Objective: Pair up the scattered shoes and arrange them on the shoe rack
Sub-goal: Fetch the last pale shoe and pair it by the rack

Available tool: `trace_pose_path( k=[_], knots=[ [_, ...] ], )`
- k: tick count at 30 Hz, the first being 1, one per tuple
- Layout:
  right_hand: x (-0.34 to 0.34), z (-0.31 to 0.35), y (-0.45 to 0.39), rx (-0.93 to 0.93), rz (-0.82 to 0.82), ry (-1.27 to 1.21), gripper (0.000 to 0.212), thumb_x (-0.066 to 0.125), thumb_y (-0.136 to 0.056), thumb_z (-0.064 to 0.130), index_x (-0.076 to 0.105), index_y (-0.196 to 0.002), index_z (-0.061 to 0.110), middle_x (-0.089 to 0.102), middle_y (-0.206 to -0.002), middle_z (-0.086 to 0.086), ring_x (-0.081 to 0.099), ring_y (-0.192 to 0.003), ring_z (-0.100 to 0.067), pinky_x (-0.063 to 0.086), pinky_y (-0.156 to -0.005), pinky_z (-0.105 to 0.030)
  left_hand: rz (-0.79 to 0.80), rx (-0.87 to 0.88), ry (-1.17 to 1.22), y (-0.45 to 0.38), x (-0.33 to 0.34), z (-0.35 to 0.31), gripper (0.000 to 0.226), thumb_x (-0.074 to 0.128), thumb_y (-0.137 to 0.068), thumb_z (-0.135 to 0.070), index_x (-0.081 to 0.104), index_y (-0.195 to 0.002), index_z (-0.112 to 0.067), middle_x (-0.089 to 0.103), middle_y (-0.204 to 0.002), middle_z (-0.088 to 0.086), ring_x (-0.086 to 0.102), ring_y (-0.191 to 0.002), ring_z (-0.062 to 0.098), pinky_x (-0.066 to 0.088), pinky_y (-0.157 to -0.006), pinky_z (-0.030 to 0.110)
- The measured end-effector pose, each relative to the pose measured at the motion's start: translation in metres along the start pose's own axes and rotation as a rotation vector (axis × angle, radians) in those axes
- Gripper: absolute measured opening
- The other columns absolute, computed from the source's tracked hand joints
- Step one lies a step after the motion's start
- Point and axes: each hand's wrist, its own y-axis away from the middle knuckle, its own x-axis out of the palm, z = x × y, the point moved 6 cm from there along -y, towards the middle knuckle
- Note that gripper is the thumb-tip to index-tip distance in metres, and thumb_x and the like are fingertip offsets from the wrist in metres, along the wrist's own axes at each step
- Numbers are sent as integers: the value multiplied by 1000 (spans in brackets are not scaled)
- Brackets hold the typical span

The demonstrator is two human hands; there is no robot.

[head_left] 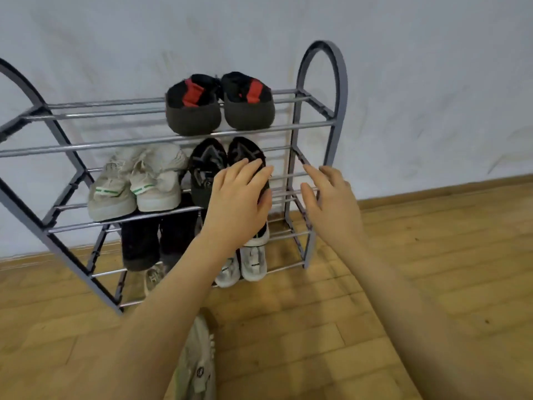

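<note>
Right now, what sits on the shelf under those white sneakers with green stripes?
Under the white sneakers stands a dark pair of shoes. To their right a white pair peeks out; the left hand and forearm cover the rest of that shelf.

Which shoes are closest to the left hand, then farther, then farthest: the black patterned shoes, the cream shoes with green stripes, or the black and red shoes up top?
From the left hand, in the head view:
1. Black patterned shoes, middle shelf, right under the fingers.
2. Cream shoes with green stripes, same shelf, off to the left.
3. Black and red shoes, top shelf, above.
</note>
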Motion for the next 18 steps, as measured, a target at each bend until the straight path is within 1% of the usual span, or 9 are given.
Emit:
trace_pose_path(
  k=[2,5,9,12,14,18],
  knots=[
    [-4,-33,25,45,3,1,38,41,-97,32,51,-132,20,51,-126,-10,52,-105,-33,45,-87,-42,60,1,62,12,28,-20,41,39,-89,-30,58,-121,-14,57,-127,7,48,-121,29,35,-98,46],
    [-6,-89,67,141,-6,-2,42,38,-94,36,54,-128,18,56,-117,-12,54,-100,-35,47,-85,-46,167,22,138,34,80,-57,37,43,-89,-27,59,-120,-14,57,-127,6,49,-119,29,33,-97,44],
    [-6,-169,136,328,46,26,42,40,-94,36,51,-131,19,54,-120,-12,52,-107,-34,45,-90,-48,356,74,203,68,154,-117,47,33,-86,-35,60,-119,-14,58,-125,6,50,-116,31,34,-93,43],
    [-18,-219,190,467,70,116,41,39,-96,37,48,-133,22,52,-126,-7,51,-111,-30,46,-88,-46,481,114,240,90,209,-165,40,41,-87,-32,61,-117,-14,61,-122,8,54,-113,32,36,-91,42],
    [-30,-251,230,566,83,175,41,39,-97,36,47,-134,22,51,-129,-5,50,-113,-28,46,-88,-45,523,166,290,105,241,-204,38,45,-85,-30,63,-115,-15,63,-118,9,57,-108,32,36,-88,39],
    [-66,-304,318,802,83,282,42,37,-97,38,46,-135,23,50,-132,-4,48,-117,-28,44,-92,-43,686,290,424,141,289,-295,43,43,-86,-32,59,-122,-15,58,-126,10,52,-113,33,36,-94,44]
  ],
)
